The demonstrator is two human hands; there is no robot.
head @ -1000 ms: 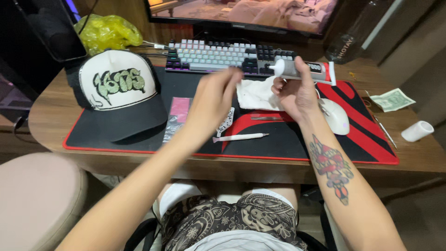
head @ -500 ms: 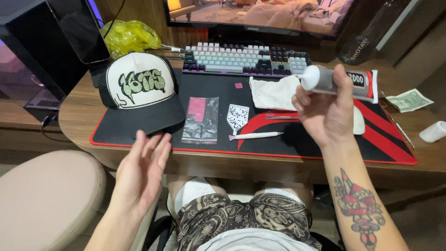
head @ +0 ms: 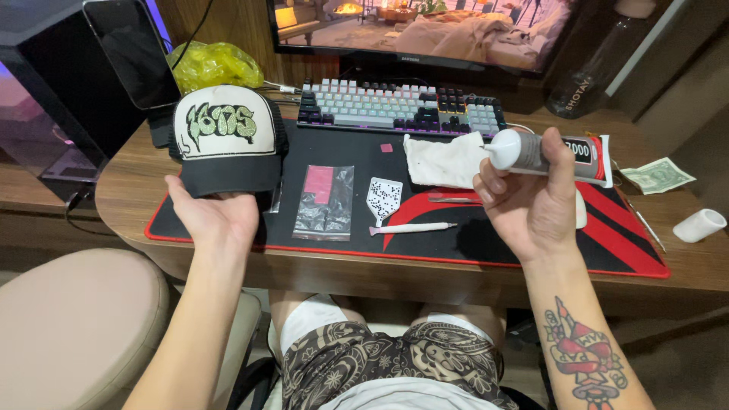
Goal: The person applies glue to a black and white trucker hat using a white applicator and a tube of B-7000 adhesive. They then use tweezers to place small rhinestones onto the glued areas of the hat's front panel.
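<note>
Held up in the right hand (head: 531, 205): a soft grey tube (head: 558, 152) with a white tip. Lies sideways, with fingers curled round the middle and the thumb over the front. Sits in a tight grip and up off the desk, likely so the tip touches nothing. Points away from the thumb side, toward the other hand.

Over there, gripped by the left hand (head: 216, 216): a black and white hat (head: 224, 140) with green letters on the front. Seems pinched at the front edge of the brim, palm up, fingers tucked under and hidden. Stands on the mat with the front facing this way, probably so the picture side shows.

Between the two hands, flat on the black and red mat (head: 456, 250): a small see-through bag (head: 325, 201) with a pink slip inside, a little white card with dots (head: 383, 197) and a thin white stick (head: 410, 228). All set close by and side by side, easy to grab from either hand.

Just past the right hand's fingertips: a crumpled white cloth (head: 444, 159), near enough for wiping, and thin metal tweezers (head: 454, 200) in front of it. Beyond the cloth and hat: a long keyboard (head: 399, 106), pushed back, leaving room on the mat.

Out past the right hand's little-finger side, on bare wood: a paper money note (head: 657, 175) and a small white roll (head: 699, 225), well apart from the rest. Behind the hat: a crinkly yellow bag (head: 213, 67).
</note>
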